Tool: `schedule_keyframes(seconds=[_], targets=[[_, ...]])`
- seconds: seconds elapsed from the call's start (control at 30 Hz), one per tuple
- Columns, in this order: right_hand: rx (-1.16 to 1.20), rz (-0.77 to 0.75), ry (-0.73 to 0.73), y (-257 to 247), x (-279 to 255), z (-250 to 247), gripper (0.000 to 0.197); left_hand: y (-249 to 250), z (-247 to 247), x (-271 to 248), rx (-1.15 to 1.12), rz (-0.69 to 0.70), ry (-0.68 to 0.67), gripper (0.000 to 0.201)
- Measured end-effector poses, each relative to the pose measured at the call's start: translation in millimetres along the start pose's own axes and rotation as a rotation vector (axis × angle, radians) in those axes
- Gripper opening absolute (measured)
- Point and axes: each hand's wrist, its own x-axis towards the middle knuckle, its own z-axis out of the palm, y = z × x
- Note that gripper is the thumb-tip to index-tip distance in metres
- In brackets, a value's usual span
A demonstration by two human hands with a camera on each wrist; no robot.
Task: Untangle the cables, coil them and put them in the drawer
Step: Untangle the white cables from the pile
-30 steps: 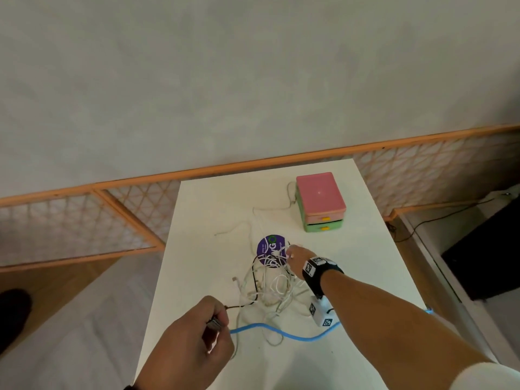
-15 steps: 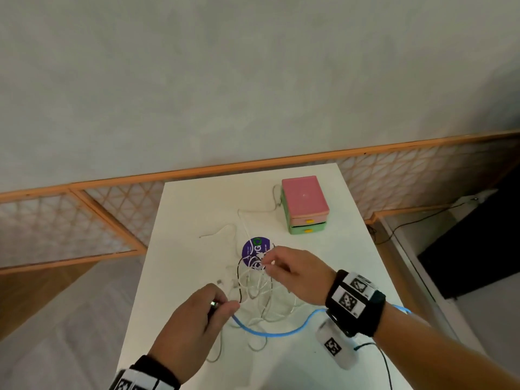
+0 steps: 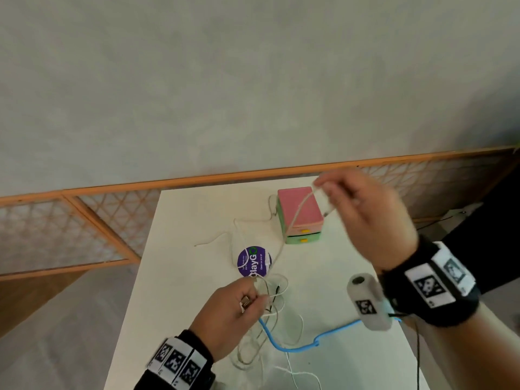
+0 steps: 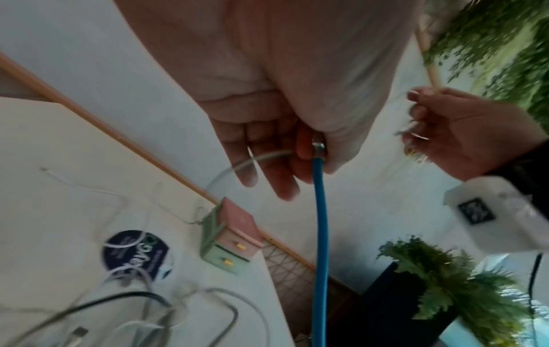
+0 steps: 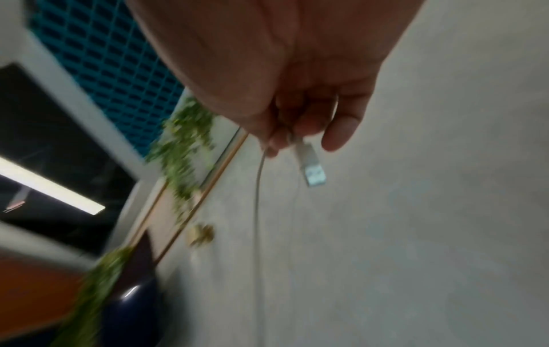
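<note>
From the head view, the right hand [image 3: 363, 220] was raised above the white table [image 3: 180, 299], its fingers pinched on a thin white cable [image 3: 295, 218] whose plug end hung just below the fingertips. That cable ran down past the small drawer unit [image 3: 299, 215], pink on top and green below, which stood near the far edge with both drawers closed. The left hand [image 3: 228, 313] sat low over the table, curled round the metal plug end of a blue cable [image 3: 292, 347]; the blue cable trailed across the table toward the right. Around and below that hand lay the tangle of cables [image 3: 267, 311], white and black, loose on the surface, beside a round purple disc [image 3: 253, 261].

In the left wrist view, the left hand [image 4: 282, 117] was clamped on the blue cable [image 4: 322, 234] at its connector, the cable hanging straight down. The drawer unit [image 4: 228, 237] stood at the table's far edge, and grey, white and black cables [image 4: 154, 305] lay in loops on the table below.

In the right wrist view, the right hand [image 5: 297, 94] held the white cable [image 5: 258, 211] between thumb and fingers, a silver USB plug [image 5: 312, 166] dangling free beneath them. The rest was blurred.
</note>
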Motion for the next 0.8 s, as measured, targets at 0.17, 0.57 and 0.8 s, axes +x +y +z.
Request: schedule_keyframes(seconds=[0.17,0.57,0.8], targets=[[-0.096,0.272,0.134,43.3,10.0,-18.7,0.014,-25.0,-9.7,-8.7,0.008,-0.123,0.032,0.038],[-0.06,0.135,-0.845,19.3,-76.3,96.3,0.054,1.1,-3.6,-0.2,0.058,0.01,-0.033,0.036],[0.115,0.28,-0.744,39.4,-81.3,95.4,0.022,-19.3,-10.4,-12.1,0.108,0.006,0.003,0.036]])
